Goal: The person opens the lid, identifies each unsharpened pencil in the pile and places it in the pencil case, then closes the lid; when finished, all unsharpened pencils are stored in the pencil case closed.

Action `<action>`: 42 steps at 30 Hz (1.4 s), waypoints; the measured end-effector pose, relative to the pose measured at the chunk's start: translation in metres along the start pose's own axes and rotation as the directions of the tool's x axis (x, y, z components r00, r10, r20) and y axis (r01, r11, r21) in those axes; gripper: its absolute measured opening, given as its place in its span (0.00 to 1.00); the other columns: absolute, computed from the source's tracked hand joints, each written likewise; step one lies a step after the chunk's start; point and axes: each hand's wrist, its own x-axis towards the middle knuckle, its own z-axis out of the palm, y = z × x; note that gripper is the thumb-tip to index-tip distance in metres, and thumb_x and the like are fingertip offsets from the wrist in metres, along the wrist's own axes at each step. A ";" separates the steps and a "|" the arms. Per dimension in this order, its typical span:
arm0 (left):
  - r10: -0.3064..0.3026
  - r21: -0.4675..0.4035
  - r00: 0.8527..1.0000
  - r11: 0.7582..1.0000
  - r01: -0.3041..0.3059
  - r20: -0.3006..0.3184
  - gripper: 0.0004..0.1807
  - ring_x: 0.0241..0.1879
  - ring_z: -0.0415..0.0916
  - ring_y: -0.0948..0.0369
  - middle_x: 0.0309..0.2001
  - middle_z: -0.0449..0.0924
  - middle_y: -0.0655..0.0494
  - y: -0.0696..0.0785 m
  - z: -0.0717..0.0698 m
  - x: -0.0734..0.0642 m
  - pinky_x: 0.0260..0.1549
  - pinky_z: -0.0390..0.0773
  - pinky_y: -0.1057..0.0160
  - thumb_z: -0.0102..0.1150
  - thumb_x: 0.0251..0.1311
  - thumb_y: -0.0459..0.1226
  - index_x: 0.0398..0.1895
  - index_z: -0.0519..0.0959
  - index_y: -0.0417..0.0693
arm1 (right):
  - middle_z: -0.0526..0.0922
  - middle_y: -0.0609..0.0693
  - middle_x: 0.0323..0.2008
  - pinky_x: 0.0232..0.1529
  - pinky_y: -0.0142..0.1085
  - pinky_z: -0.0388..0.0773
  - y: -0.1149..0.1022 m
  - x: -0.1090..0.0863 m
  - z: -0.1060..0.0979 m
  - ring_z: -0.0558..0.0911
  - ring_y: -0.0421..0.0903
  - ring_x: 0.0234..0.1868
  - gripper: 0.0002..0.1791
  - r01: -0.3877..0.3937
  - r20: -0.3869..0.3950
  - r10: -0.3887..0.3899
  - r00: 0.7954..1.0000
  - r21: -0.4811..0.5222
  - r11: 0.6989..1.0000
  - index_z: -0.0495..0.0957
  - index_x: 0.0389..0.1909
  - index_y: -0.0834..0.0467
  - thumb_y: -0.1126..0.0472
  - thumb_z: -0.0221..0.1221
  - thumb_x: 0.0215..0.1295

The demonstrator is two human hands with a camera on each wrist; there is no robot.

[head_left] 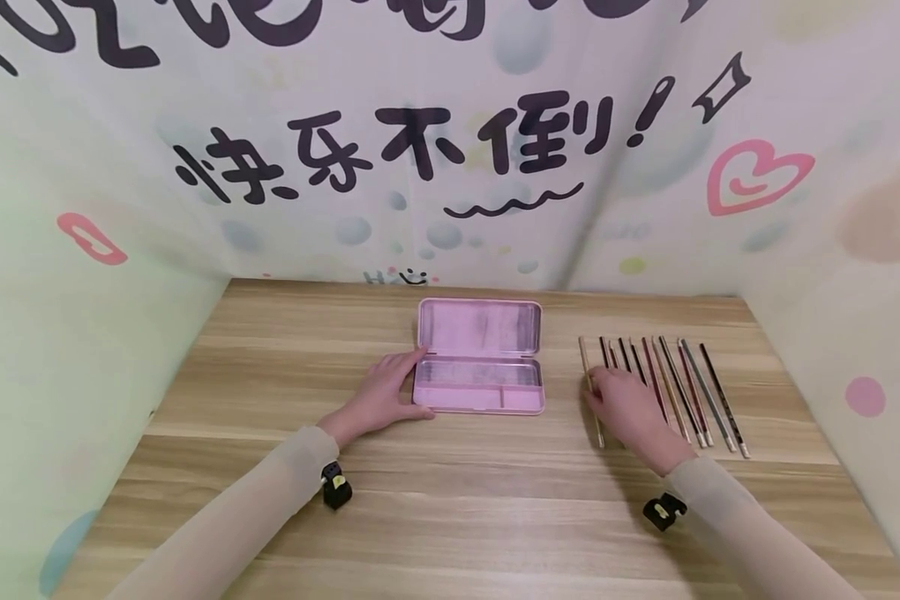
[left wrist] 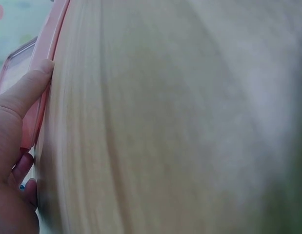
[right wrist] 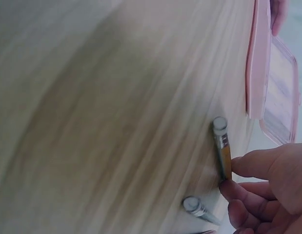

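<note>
A pink pencil case (head_left: 457,402) lies open on the table, its lid (head_left: 480,327) folded back toward the wall. My left hand (head_left: 378,396) holds the case by its left end, with the thumb along the front side and the fingers at the left side near the hinge. To the right, my right hand (head_left: 630,408) pinches the leftmost pencil (right wrist: 225,156), a tan one with a metal-banded eraser end, between thumb and fingers. That pencil's eraser end points toward me, close over the tabletop. Beside it, several pencils (head_left: 723,397) lie in a row, partly hidden by the right hand.
The wood-grain table (head_left: 450,517) meets a printed cloth wall (head_left: 330,242) at the back, with more cloth at both sides. Inside the case, a divider (head_left: 502,397) parts the front tray. Each wrist wears a small black camera.
</note>
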 end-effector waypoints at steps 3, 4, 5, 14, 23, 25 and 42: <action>0.007 0.005 1.000 1.000 -0.007 -0.005 0.59 0.75 0.59 0.41 0.77 0.64 0.41 -0.001 0.000 0.002 0.73 0.55 0.34 0.79 0.53 0.53 0.83 0.56 0.44 | 0.82 0.55 0.29 0.22 0.36 0.77 -0.001 0.002 -0.003 0.77 0.44 0.24 0.14 -0.048 0.021 0.048 0.999 0.018 0.999 0.79 0.49 0.72 0.66 0.65 0.69; 0.009 0.008 1.000 1.000 -0.009 -0.007 0.59 0.75 0.59 0.42 0.77 0.64 0.41 -0.001 0.000 0.002 0.73 0.55 0.34 0.79 0.53 0.53 0.83 0.56 0.44 | 0.84 0.56 0.30 0.23 0.37 0.78 -0.002 0.003 -0.004 0.78 0.45 0.24 0.14 -0.062 0.027 0.061 0.998 0.026 0.998 0.79 0.49 0.72 0.65 0.64 0.70; 0.011 0.008 1.000 1.000 -0.011 -0.008 0.59 0.75 0.59 0.42 0.77 0.64 0.41 -0.002 0.001 0.003 0.73 0.55 0.34 0.79 0.53 0.53 0.83 0.56 0.44 | 0.85 0.58 0.31 0.23 0.38 0.80 -0.002 0.004 -0.004 0.79 0.45 0.25 0.13 -0.077 0.033 0.076 0.997 0.035 0.996 0.79 0.48 0.72 0.65 0.63 0.70; 0.013 0.008 1.000 1.000 -0.013 -0.015 0.59 0.75 0.59 0.42 0.77 0.64 0.41 0.001 -0.002 0.005 0.73 0.55 0.35 0.79 0.54 0.53 0.83 0.56 0.45 | 0.85 0.57 0.29 0.20 0.37 0.76 -0.005 0.014 -0.010 0.78 0.44 0.21 0.10 -0.173 0.051 0.170 0.984 0.046 0.984 0.80 0.42 0.69 0.63 0.61 0.72; 0.024 0.004 0.999 1.000 -0.024 -0.022 0.59 0.75 0.58 0.41 0.77 0.63 0.39 0.000 -0.002 0.007 0.74 0.55 0.35 0.79 0.53 0.52 0.82 0.56 0.43 | 0.86 0.60 0.33 0.23 0.39 0.77 -0.005 0.021 -0.014 0.79 0.47 0.25 0.14 -0.226 0.080 0.217 0.973 0.115 0.967 0.80 0.45 0.70 0.62 0.61 0.69; 0.037 0.005 0.999 0.999 -0.037 -0.032 0.59 0.74 0.59 0.40 0.77 0.64 0.39 -0.001 -0.002 0.006 0.73 0.55 0.35 0.79 0.53 0.52 0.82 0.56 0.43 | 0.87 0.61 0.35 0.26 0.41 0.80 -0.007 0.020 -0.015 0.82 0.49 0.27 0.14 -0.216 0.067 0.209 0.976 0.118 0.969 0.80 0.46 0.71 0.62 0.61 0.69; 0.020 -0.024 0.999 0.999 -0.021 -0.032 0.58 0.74 0.60 0.41 0.76 0.65 0.41 0.001 -0.001 -0.004 0.72 0.57 0.33 0.80 0.51 0.53 0.81 0.59 0.44 | 0.88 0.59 0.37 0.25 0.38 0.74 -0.027 0.022 -0.049 0.78 0.42 0.23 0.12 -0.086 -0.009 0.090 0.996 0.224 0.971 0.81 0.50 0.69 0.64 0.59 0.73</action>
